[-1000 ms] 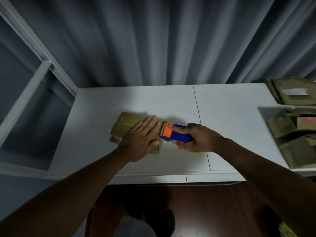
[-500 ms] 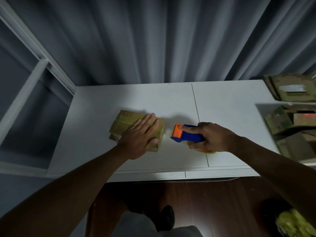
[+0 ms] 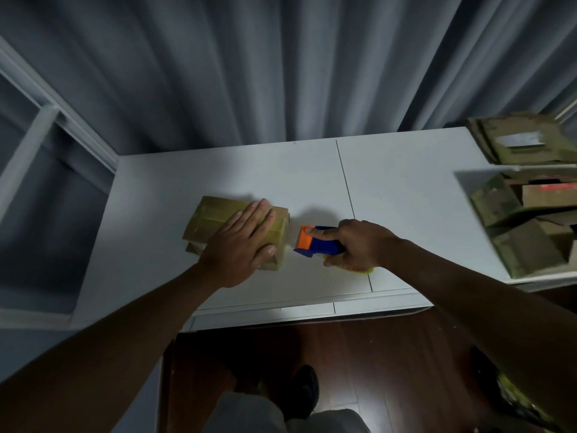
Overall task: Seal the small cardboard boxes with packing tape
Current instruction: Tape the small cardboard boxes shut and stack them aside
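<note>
left hand (image 3: 240,248) flat on cardboard box (image 3: 215,217), long axis left-right | right hand (image 3: 359,243) grips tape dispenser (image 3: 315,245), orange end toward box, apart | bare white table (image 3: 406,195) beyond

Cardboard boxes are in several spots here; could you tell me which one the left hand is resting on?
The box alone on the white table, under the flat left hand. The other boxes sit piled at the right edge, untouched.
</note>
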